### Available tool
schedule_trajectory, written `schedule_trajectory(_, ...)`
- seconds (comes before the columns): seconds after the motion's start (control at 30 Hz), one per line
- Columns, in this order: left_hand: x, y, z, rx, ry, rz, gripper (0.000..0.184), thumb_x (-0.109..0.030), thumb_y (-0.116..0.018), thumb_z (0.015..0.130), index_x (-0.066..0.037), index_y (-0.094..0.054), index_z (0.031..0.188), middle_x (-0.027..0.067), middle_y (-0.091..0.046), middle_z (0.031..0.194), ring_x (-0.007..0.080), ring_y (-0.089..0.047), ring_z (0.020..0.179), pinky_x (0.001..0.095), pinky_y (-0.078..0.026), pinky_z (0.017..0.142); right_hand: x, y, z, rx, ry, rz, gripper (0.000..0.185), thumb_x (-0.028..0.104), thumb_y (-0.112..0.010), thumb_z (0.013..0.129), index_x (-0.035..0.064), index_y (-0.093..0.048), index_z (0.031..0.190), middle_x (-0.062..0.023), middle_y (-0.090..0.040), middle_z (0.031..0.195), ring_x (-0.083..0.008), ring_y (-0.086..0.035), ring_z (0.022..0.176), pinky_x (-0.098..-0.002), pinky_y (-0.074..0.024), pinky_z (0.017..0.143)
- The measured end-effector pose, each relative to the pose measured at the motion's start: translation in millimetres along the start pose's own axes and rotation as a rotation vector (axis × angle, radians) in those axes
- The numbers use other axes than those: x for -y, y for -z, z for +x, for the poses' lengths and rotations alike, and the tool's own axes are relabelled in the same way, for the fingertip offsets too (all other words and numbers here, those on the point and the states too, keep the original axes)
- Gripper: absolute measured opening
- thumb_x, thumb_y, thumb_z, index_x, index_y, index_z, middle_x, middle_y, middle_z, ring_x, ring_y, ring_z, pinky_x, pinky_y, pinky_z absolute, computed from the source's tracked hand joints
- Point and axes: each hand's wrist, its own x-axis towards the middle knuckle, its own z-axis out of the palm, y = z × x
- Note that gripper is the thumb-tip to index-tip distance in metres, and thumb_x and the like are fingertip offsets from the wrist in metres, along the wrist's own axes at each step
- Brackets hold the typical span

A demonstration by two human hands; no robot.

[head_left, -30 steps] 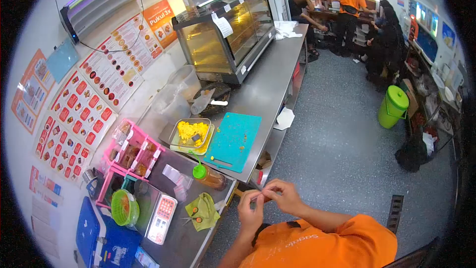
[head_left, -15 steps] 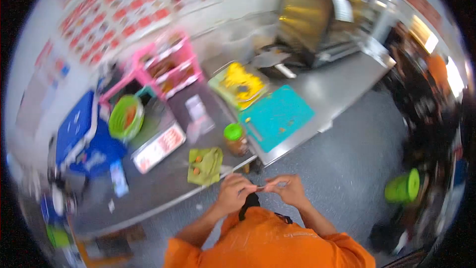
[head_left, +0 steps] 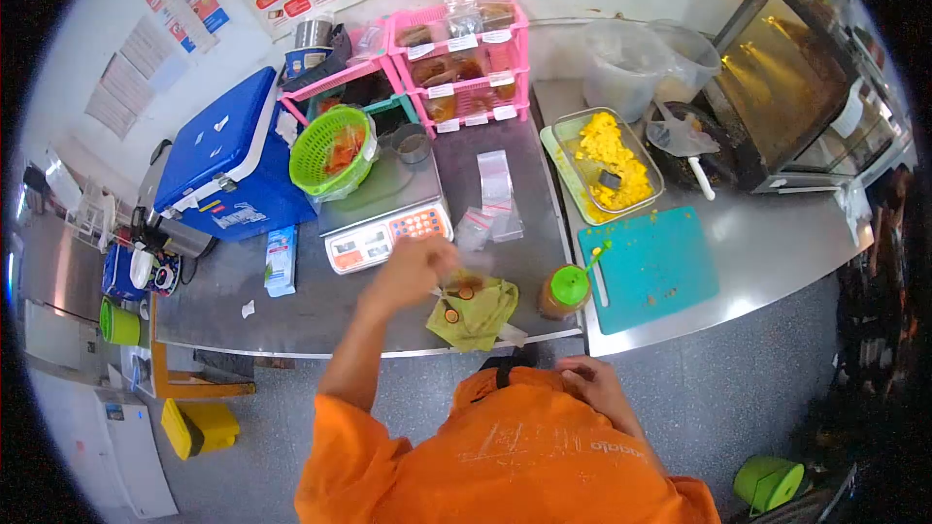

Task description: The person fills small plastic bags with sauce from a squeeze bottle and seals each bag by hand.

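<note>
My left hand (head_left: pixel 419 270) is over the table, just in front of the digital scale (head_left: pixel 383 233). It looks closed, but motion smears its fingers, and a faint translucent blur beside them is too unclear to name. Right of it lies a folded green cloth (head_left: pixel 476 322), with the orange-rimmed handle rings of what look like scissors (head_left: pixel 451 314) on top. Close to my waist, against the orange shirt, my right hand (head_left: pixel 594 384) has its fingers curled in; what they hold, if anything, is hidden. A green-lidded jar (head_left: pixel 563 293) stands beyond that hand.
A teal cutting board (head_left: pixel 660 272) lies on the steel counter below a glass dish of yellow pieces (head_left: pixel 636 184). Pink stacked baskets (head_left: pixel 468 109), a green basket (head_left: pixel 309 160) and a blue cooler (head_left: pixel 228 150) line the back. Clear plastic bags (head_left: pixel 498 204) lie beside the scale.
My hands, earlier together pinching something small at my waist, are now apart. The left has gone forward over the table; the right stays near my body. The view has turned and steadied.
</note>
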Motion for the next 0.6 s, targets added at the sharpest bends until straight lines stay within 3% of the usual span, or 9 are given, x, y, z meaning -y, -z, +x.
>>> schedule_trajectory(0.1, 25.9, 39.1, 56.4, -0.308, 0.008, 0.144, 0.011, -0.012, -0.063, 0.082, -0.003, -0.068, 0.084, 0.0105, -0.070, 0.079, 0.0189, -0.066, 0.071, 0.0327, -0.051, 0.067, 5.2, 11.4, 1.1, -0.025, -0.197, 0.016, 0.023, 0.009, -0.064, 0.090, 0.0008, -0.065, 0.111, -0.0088, -0.070, 0.099, -0.0132, -0.064, 0.087, -0.0264, -0.0516, 0.076)
schedule_trajectory(0.2, 74.3, 58.5, 123.0, -0.567, 0.035, 0.240, 0.011, -0.015, -0.065, 0.081, -0.004, -0.067, 0.080, 0.0108, -0.070, 0.077, 0.0228, -0.068, 0.073, 0.0344, -0.051, 0.069, 6.0, 24.9, 6.3, -0.062, -0.159, 0.023, 0.021, 0.007, -0.064, 0.090, -0.0004, -0.065, 0.109, -0.0083, -0.069, 0.098, -0.0137, -0.064, 0.088, -0.0272, -0.0509, 0.078)
schedule_trajectory(0.3, 126.9, 72.1, 177.1, -0.661, 0.013, 0.245, 0.013, -0.019, -0.064, 0.080, -0.006, -0.068, 0.083, 0.0153, -0.069, 0.080, 0.0301, -0.068, 0.074, 0.0393, -0.052, 0.069, -0.5, 40.3, 11.6, -0.121, -0.076, 0.010, 0.021, 0.007, -0.064, 0.089, -0.0009, -0.065, 0.109, -0.0091, -0.070, 0.098, -0.0142, -0.064, 0.086, -0.0276, -0.0515, 0.077)
schedule_trajectory(0.4, 170.4, 78.2, 208.6, -0.649, -0.085, 0.344, 0.015, -0.015, -0.063, 0.080, -0.004, -0.067, 0.090, 0.0153, -0.070, 0.082, 0.0313, -0.068, 0.073, 0.0406, -0.052, 0.070, -5.0, 48.1, 13.7, -0.193, -0.107, 0.049, 0.021, 0.007, -0.064, 0.089, -0.0016, -0.065, 0.109, -0.0097, -0.070, 0.096, -0.0146, -0.064, 0.086, -0.0282, -0.0510, 0.080)
schedule_trajectory(0.53, 180.2, 95.7, 217.8, -0.695, -0.138, 0.462, 0.019, -0.012, -0.061, 0.079, -0.002, -0.066, 0.095, 0.0133, -0.070, 0.082, 0.0282, -0.068, 0.072, 0.0389, -0.053, 0.067, -12.5, 56.1, 12.9, -0.258, -0.173, 0.108, 0.022, 0.003, -0.062, 0.088, -0.0024, -0.064, 0.110, -0.0115, -0.070, 0.095, -0.0146, -0.064, 0.083, -0.0285, -0.0513, 0.078)
schedule_trajectory(0.6, 179.3, 108.5, 219.1, -0.640, 0.146, -0.005, 0.021, -0.011, -0.061, 0.079, -0.001, -0.065, 0.097, 0.0113, -0.071, 0.084, 0.0229, -0.069, 0.069, 0.0357, -0.054, 0.065, -10.4, 59.2, 13.4, -0.253, -0.217, 0.126, 0.023, 0.001, -0.060, 0.089, -0.0022, -0.063, 0.111, -0.0120, -0.070, 0.094, -0.0143, -0.064, 0.081, -0.0277, -0.0514, 0.075)
